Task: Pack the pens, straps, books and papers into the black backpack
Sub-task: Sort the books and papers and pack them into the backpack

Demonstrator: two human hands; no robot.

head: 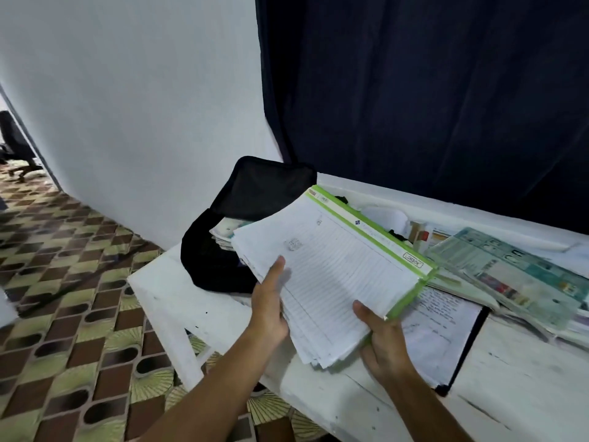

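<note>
At the centre of the frame you hold a stack of lined papers [322, 282] in a green-edged folder above the white table [526, 371]. Your left hand [271, 309] grips its lower-left edge, thumb on top. Your right hand [384, 341] clamps the near corner, thumb on top too. The black backpack [223, 250] sits open just left of centre, books already inside. This looks like the paper-loading step; next, tilt the stack into the opening. More books [510, 275] lie at right.
</note>
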